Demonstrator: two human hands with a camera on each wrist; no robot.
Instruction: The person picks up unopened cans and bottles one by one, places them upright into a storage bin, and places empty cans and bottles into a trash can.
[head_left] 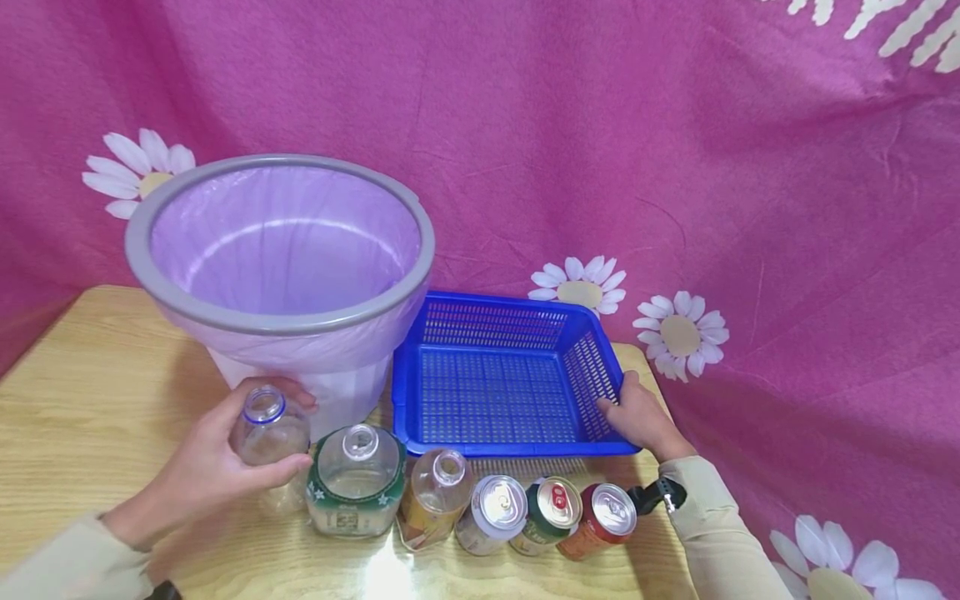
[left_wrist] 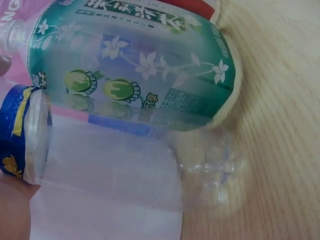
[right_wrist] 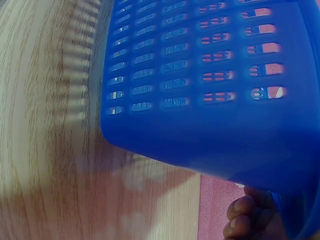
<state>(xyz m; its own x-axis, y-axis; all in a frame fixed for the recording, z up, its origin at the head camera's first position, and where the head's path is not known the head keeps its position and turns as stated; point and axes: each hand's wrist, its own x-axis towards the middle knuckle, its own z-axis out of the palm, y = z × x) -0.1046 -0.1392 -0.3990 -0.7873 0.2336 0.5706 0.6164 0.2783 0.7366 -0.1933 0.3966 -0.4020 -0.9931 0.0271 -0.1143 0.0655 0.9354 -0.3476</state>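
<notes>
My left hand [head_left: 217, 450] has its fingers and thumb wrapped round a clear plastic bottle [head_left: 272, 437] that has no cap and a blue ring at its neck. In the left wrist view this bottle stands beside a larger bottle with a green flowered label [left_wrist: 130, 65]. On the other side, my right hand [head_left: 641, 417] grips the right rim of a blue plastic basket [head_left: 517, 450], thumb inside and fingers outside. The basket's slotted side wall [right_wrist: 200, 125] fills much of the right wrist view, with curled fingertips [right_wrist: 242, 212] below it.
A bin [head_left: 277, 325] with a grey rim and purple liner stands at the back left, against the basket. Along the front, right of the green-labelled bottle, run a smaller bottle [head_left: 435, 496], a white can [head_left: 491, 517], a green can [head_left: 547, 517] and a red can [head_left: 597, 525].
</notes>
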